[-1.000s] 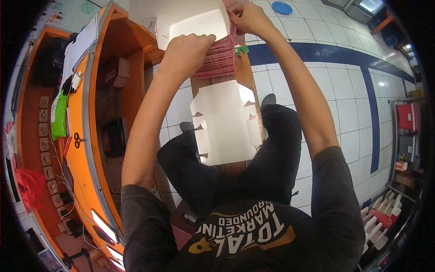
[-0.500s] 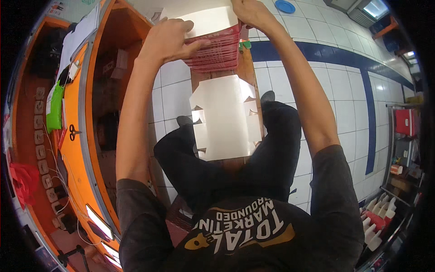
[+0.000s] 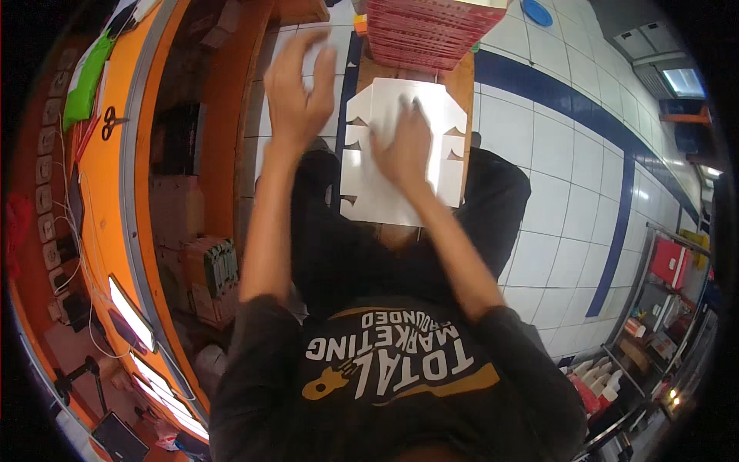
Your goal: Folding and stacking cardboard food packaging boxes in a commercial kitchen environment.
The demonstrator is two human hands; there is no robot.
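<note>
A flat white cardboard box blank [image 3: 396,196] with cut side flaps lies on a narrow wooden bench between my knees. Above its middle is my right hand [image 3: 404,146], blurred by motion, thumb apart and fingers stretched forward. Whether the palm touches the card I cannot tell. My left hand [image 3: 299,96] is in the air to the left of the blank, fingers spread and holding nothing. Beyond the blank stands a tall stack of red-edged cardboard [image 3: 419,35], cut off by the top of the picture.
An orange counter [image 3: 104,192] runs along the left, with scissors [image 3: 113,122] and a green packet [image 3: 88,81] on it. White floor tiles with a blue band [image 3: 554,104] lie to the right. A metal shelf [image 3: 627,323] stands at far right. A blue plate [image 3: 537,11] is farther off.
Both hands have left the red-edged stack. My right hand has come back over the white blank, and my left hand has opened beside it. The whole view has shifted.
</note>
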